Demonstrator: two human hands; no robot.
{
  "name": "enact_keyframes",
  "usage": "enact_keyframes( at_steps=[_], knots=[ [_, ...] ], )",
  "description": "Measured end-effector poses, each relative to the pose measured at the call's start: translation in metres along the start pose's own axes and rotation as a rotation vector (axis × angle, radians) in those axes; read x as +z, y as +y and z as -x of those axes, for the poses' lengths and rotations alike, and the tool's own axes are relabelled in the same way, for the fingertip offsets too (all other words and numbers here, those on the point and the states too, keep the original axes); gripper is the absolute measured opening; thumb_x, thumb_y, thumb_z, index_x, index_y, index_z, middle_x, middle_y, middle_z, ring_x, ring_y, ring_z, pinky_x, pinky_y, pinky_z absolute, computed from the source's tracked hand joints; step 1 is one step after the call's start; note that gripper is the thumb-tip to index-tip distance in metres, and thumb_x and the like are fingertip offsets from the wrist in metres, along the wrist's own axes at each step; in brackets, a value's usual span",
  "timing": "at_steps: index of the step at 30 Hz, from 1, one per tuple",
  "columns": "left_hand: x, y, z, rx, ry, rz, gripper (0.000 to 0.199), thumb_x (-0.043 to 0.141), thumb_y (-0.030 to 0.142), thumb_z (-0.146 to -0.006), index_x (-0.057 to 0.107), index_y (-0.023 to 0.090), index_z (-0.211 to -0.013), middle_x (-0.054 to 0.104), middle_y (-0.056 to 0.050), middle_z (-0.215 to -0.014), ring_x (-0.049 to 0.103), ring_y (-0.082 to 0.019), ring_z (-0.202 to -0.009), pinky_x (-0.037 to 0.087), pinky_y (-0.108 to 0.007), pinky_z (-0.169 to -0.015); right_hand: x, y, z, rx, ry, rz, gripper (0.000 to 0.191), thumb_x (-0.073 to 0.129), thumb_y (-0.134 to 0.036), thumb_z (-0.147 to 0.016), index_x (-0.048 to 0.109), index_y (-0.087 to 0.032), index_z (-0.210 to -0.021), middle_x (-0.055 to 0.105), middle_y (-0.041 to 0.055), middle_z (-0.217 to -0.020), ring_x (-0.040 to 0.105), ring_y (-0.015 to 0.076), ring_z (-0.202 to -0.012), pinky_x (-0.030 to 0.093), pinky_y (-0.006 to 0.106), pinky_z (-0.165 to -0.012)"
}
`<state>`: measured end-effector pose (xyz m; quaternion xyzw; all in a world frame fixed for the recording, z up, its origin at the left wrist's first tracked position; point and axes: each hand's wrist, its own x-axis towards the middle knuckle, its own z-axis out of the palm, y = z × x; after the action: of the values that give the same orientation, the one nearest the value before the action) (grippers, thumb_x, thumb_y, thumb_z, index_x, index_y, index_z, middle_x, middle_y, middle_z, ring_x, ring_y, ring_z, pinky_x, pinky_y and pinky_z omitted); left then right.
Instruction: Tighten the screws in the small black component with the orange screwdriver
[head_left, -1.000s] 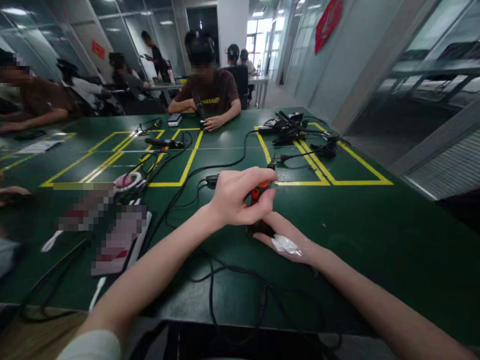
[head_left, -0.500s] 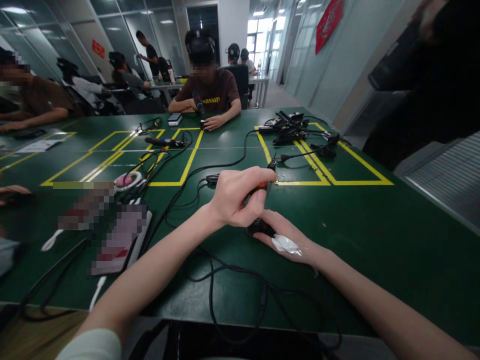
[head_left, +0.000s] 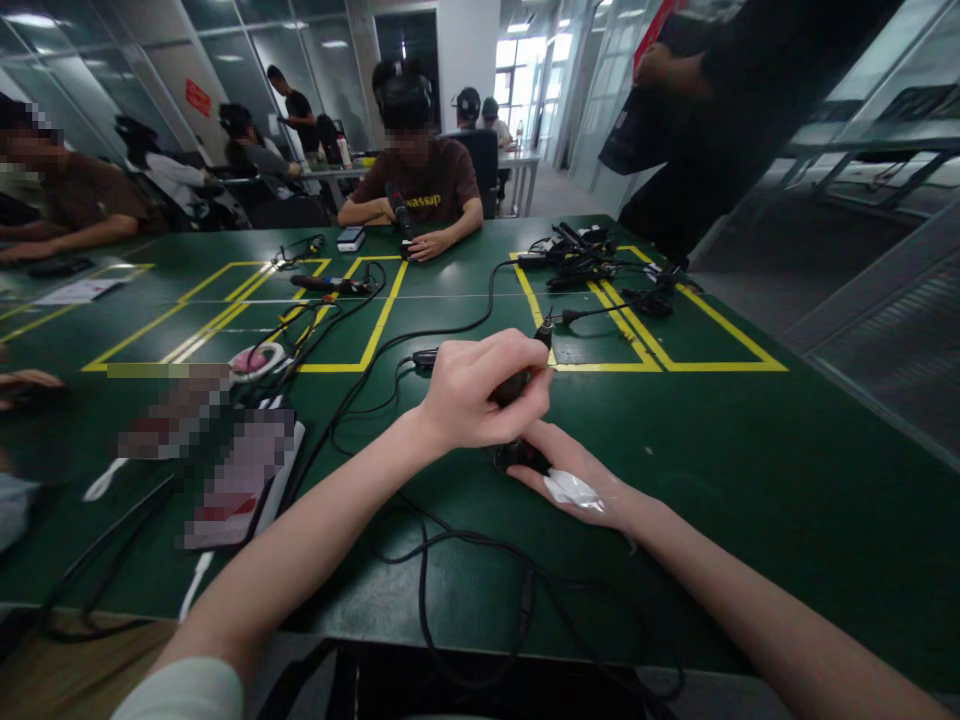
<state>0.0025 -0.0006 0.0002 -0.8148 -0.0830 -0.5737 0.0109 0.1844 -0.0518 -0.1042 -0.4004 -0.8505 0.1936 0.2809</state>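
My left hand (head_left: 480,390) is closed around a black corded electric screwdriver (head_left: 544,330). The tool leans, its cord end showing above my fingers and its lower end pointing down toward my right hand. My right hand (head_left: 574,468) grips a small black part (head_left: 529,455) on the table, just under the tool. My left hand hides most of that part, so its kind is unclear, and where the tool's tip touches it cannot be made out. A crumpled clear-white wrap (head_left: 576,490) lies against the back of my right hand.
Black cables (head_left: 450,540) loop across the green table (head_left: 712,480) near me. Phones (head_left: 244,480) lie at left beside a roll of tape (head_left: 257,360). A pile of black tools (head_left: 577,255) sits at back right. Across sits a co-worker (head_left: 420,190); another person (head_left: 720,110) stands at right.
The fingers of my left hand have shifted slightly on the screwdriver, covering its red part. My right hand stays in place. The standing person at right has moved leftward and farther back.
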Motion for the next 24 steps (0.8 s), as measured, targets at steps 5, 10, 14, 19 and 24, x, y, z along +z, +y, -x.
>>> enact_keyframes(
  at_steps=[5, 10, 14, 19, 24],
  knots=[
    [-0.0026, -0.0016, 0.001, 0.008, -0.029, 0.051, 0.008, 0.051, 0.02, -0.092, 0.058, 0.017, -0.092, 0.063, 0.002, -0.072, 0.05, -0.005, -0.054, 0.041, -0.018, -0.053, -0.0003, 0.0006, 0.0006, 0.002, -0.004, -0.004, 0.021, 0.066, -0.027, -0.096, 0.061, -0.021, -0.115, 0.072, 0.01, -0.107, 0.067, 0.028, -0.093, 0.055, 0.042, -0.082],
    [-0.0057, -0.0036, 0.0022, 0.026, -0.052, 0.083, 0.022, 0.038, 0.021, -0.097, 0.06, 0.017, -0.101, 0.067, -0.001, -0.076, 0.059, -0.009, -0.061, 0.05, -0.02, -0.06, -0.0014, -0.0001, 0.0003, 0.013, -0.019, 0.002, 0.022, 0.066, -0.025, -0.096, 0.06, -0.02, -0.116, 0.072, 0.0096, -0.104, 0.066, 0.0273, -0.089, 0.054, 0.042, -0.079],
    [-0.0028, -0.0023, 0.0019, 0.024, -0.01, 0.005, 0.014, 0.049, 0.018, -0.093, 0.059, 0.017, -0.101, 0.067, 0.002, -0.073, 0.057, -0.007, -0.057, 0.047, -0.018, -0.056, -0.0011, 0.0002, 0.0006, 0.009, -0.015, -0.005, 0.018, 0.067, -0.026, -0.095, 0.061, -0.021, -0.112, 0.072, 0.009, -0.104, 0.067, 0.0276, -0.091, 0.054, 0.042, -0.081],
    [-0.002, -0.0016, 0.0011, 0.032, -0.004, -0.008, 0.012, 0.051, 0.022, -0.094, 0.06, 0.017, -0.101, 0.068, 0.001, -0.073, 0.056, -0.007, -0.056, 0.047, -0.018, -0.056, -0.0014, -0.0004, 0.0009, 0.008, -0.006, -0.002, 0.019, 0.067, -0.028, -0.096, 0.061, -0.021, -0.113, 0.072, 0.01, -0.105, 0.067, 0.0285, -0.091, 0.055, 0.043, -0.081],
    [-0.0058, -0.0034, 0.0025, 0.029, -0.063, 0.086, 0.03, 0.037, 0.026, -0.1, 0.063, 0.014, -0.108, 0.07, -0.003, -0.079, 0.064, -0.011, -0.064, 0.053, -0.023, -0.062, -0.0015, -0.0017, 0.0, 0.018, -0.024, -0.004, 0.025, 0.067, -0.025, -0.096, 0.061, -0.02, -0.119, 0.072, 0.0109, -0.108, 0.067, 0.0282, -0.092, 0.055, 0.044, -0.082]
  ],
)
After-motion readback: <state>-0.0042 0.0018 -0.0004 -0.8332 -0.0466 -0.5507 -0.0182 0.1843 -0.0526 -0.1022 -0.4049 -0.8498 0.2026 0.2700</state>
